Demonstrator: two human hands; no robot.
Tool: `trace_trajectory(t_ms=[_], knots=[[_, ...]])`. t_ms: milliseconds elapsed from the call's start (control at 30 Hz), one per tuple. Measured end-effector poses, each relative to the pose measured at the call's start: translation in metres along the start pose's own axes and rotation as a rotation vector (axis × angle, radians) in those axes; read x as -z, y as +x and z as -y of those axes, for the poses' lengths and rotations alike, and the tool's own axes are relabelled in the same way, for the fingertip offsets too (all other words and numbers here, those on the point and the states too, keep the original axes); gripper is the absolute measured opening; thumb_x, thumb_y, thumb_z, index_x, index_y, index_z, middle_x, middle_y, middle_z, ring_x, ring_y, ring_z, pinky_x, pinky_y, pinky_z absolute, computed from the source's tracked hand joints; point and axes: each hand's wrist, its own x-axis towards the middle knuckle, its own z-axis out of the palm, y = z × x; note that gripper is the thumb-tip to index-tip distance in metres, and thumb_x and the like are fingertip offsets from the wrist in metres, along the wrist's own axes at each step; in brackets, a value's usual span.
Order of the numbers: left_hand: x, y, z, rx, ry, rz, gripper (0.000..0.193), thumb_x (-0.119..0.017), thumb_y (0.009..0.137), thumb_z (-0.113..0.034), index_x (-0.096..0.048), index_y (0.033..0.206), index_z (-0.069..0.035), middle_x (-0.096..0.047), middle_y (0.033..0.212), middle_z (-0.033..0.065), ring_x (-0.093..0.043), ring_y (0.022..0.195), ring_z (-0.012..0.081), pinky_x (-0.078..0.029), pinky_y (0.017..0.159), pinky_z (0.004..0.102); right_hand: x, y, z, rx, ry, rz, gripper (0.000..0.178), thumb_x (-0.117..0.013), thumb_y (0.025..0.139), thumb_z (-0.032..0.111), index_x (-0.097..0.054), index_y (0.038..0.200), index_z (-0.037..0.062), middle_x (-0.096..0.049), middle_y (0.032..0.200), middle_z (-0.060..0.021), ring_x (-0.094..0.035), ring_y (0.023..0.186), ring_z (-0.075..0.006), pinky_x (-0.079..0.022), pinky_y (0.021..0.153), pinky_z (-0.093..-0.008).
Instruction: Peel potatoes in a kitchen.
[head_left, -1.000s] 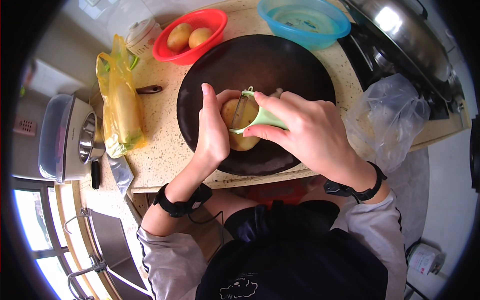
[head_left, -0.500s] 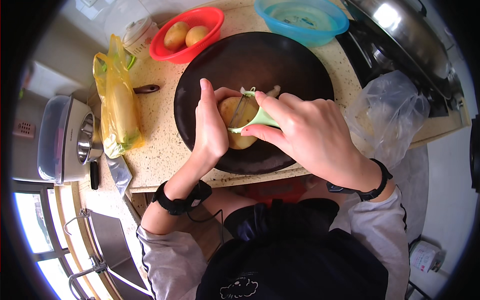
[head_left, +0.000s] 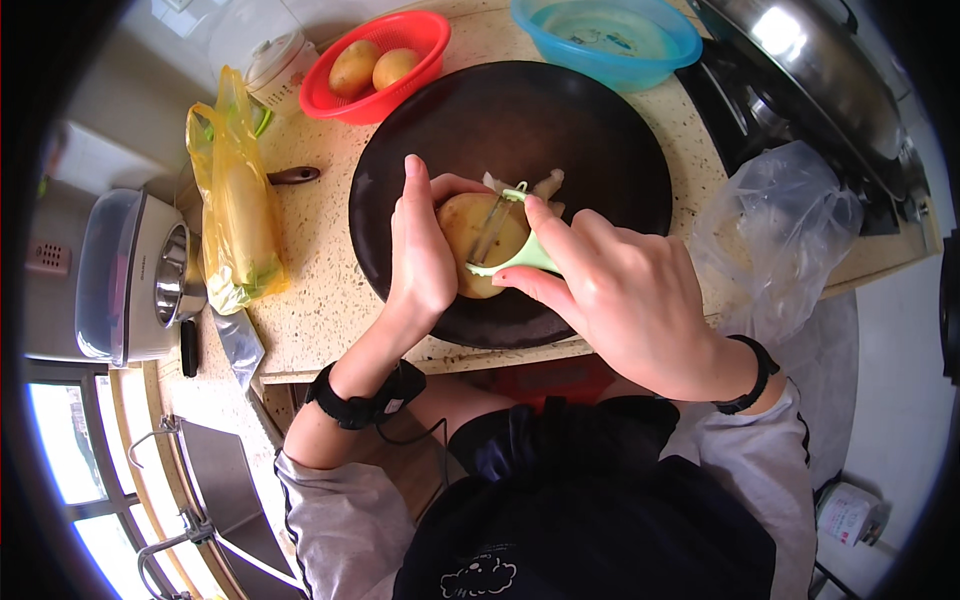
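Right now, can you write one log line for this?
left hand: holds potato | right hand: holds peeler at potato | below: round board

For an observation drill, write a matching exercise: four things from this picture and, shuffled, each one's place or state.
Things
1. Green peeler
2. Large potato
3. Blue basin
4. Red basket

Places or states
A. Beyond the dark board, toward the right
B. Contains two smaller potatoes
C. In the right hand
D. Against the left hand

Pairs: 1-C; 2-D; 3-A; 4-B
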Motion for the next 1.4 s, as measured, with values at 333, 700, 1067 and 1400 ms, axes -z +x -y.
trace_trajectory(t_ms=[333, 700, 1067, 1400], knots=[[0.002, 0.001, 0.002, -0.011, 0.042, -0.024, 0.074, -0.012, 0.094, -0.048, -0.062, 0.079, 0.005, -0.063, 0.07, 0.0116, -0.057, 0.069, 0.0167, -0.045, 0.071, 0.028, -0.004, -0.01, 0.017, -0.081, -0.126, 0.026, 0.047, -0.067, 0.076, 0.035, -0.058, 0.106, -0.0002, -0.046, 0.06, -0.0053, -0.053, 0.044, -0.0175, -0.041, 0.037, -0.0289], [0.007, 0.009, 0.004, 0.036, -0.045, 0.007, 0.073, -0.013, 0.094, -0.048, -0.061, 0.077, 0.003, -0.062, 0.071, 0.0099, -0.056, 0.069, 0.0148, -0.044, 0.07, 0.0261, -0.01, -0.014, 0.003, -0.04, 0.031, -0.009, 0.046, -0.069, 0.075, 0.031, -0.057, 0.106, 0.0001, -0.045, 0.059, -0.0053, -0.052, 0.044, -0.0188, -0.041, 0.039, -0.03], [0.016, 0.017, 0.003, 0.238, -0.219, -0.103, 0.071, -0.016, 0.092, -0.054, -0.058, 0.083, 0.002, -0.062, 0.077, 0.0121, -0.06, 0.074, 0.0187, -0.047, 0.075, 0.0282, -0.021, -0.038, -0.016, -0.11, 0.008, 0.134, 0.042, -0.071, 0.073, 0.03, -0.06, 0.101, 0.0011, -0.05, 0.059, -0.0058, -0.053, 0.045, -0.0221, -0.043, 0.041, -0.032], [0.018, 0.006, -0.003, 0.077, -0.083, 0.108, 0.072, -0.013, 0.094, -0.05, -0.061, 0.086, 0.003, -0.062, 0.079, 0.0118, -0.059, 0.075, 0.0191, -0.047, 0.076, 0.0285, 0.008, 0.005, -0.04, -0.399, 0.481, 0.057, 0.034, -0.068, 0.077, 0.03, -0.055, 0.087, 0.0, -0.056, 0.059, -0.0153, -0.056, 0.051, -0.032, -0.043, 0.046, -0.0372]])
